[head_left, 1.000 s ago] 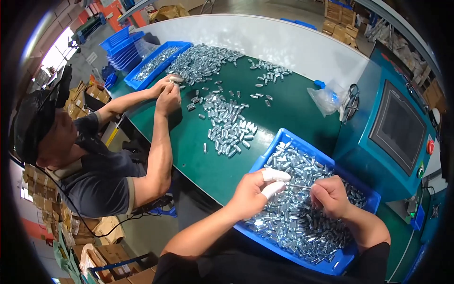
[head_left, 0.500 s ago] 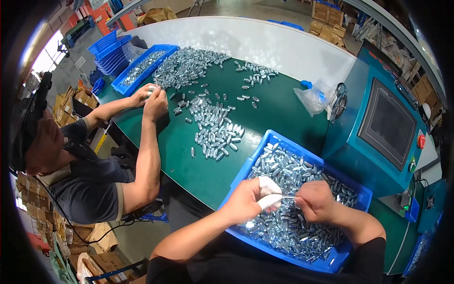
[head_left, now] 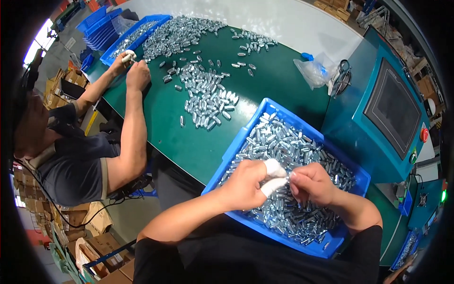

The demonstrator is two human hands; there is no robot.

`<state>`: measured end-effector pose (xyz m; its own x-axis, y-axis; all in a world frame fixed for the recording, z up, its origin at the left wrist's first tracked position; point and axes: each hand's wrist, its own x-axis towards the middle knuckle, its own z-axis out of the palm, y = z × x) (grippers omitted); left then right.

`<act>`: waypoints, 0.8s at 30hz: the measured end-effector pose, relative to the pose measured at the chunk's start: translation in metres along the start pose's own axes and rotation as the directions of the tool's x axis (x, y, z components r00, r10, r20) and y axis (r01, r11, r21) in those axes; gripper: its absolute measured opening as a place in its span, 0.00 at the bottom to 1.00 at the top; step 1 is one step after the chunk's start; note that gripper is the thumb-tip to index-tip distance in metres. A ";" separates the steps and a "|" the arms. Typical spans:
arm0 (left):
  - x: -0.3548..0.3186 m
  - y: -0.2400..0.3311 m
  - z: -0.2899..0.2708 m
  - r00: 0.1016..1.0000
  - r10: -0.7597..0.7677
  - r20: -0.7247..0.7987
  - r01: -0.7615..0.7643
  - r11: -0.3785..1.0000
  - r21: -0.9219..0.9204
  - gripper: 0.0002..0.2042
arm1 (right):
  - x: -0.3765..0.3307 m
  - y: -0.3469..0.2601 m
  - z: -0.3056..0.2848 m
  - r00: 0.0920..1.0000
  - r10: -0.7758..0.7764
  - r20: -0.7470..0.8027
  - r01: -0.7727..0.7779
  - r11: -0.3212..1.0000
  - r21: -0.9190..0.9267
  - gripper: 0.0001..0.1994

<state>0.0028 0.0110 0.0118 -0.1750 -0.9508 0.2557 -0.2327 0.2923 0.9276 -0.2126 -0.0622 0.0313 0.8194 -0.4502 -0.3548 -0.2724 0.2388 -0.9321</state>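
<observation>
My left hand (head_left: 253,184), with white coverings on its thumb and forefinger, is closed in a pinch above the blue crate (head_left: 226,163). My right hand (head_left: 313,183) meets it fingertip to fingertip, thumb pressed on curled fingers. A small glint shows where they meet, but what each hand holds is mostly hidden. Beneath both hands, the crate is heaped with small shiny metal sleeves (head_left: 283,142). Across the table at left, a co-worker's hands (head_left: 135,68), one with white finger coverings, are held close together near a pile of similar pieces (head_left: 182,35).
Loose metal pieces (head_left: 208,97) lie on the green table (head_left: 177,151). A blue tray (head_left: 142,33) and stacked blue baskets (head_left: 99,31) stand far left. At right are a teal machine with a dark screen (head_left: 392,111), scissors (head_left: 343,78) and a plastic bag (head_left: 312,71).
My hands have drawn closer together; the thin metal rod that spanned the gap between them no longer shows. My right fist has loosened into a pinch. The whole view has shifted.
</observation>
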 end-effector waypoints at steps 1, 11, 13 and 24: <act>0.000 0.000 0.003 0.999 -0.006 -0.034 0.005 1.000 -0.018 0.06 | 0.001 0.003 0.001 0.998 -0.046 -0.041 0.046 0.999 0.000 0.23; -0.002 -0.009 -0.010 0.982 -0.030 -0.187 0.051 0.993 0.107 0.02 | 0.000 -0.003 -0.012 0.892 -0.395 -0.222 0.310 0.889 -0.337 0.20; -0.001 -0.007 -0.018 0.989 0.095 -0.116 -0.082 0.990 0.112 0.03 | 0.005 -0.001 -0.017 0.882 -0.388 -0.266 0.339 0.916 -0.212 0.21; -0.021 -0.068 -0.121 0.761 -0.002 -0.649 0.450 0.723 0.525 0.11 | 0.003 0.000 -0.015 0.929 -0.330 -0.168 0.292 0.931 -0.217 0.22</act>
<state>0.1385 -0.0019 -0.0238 0.4881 -0.7906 0.3698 -0.7492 -0.1622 0.6422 -0.2171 -0.0762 0.0287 0.7660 -0.6419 -0.0338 -0.1240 -0.0960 -0.9876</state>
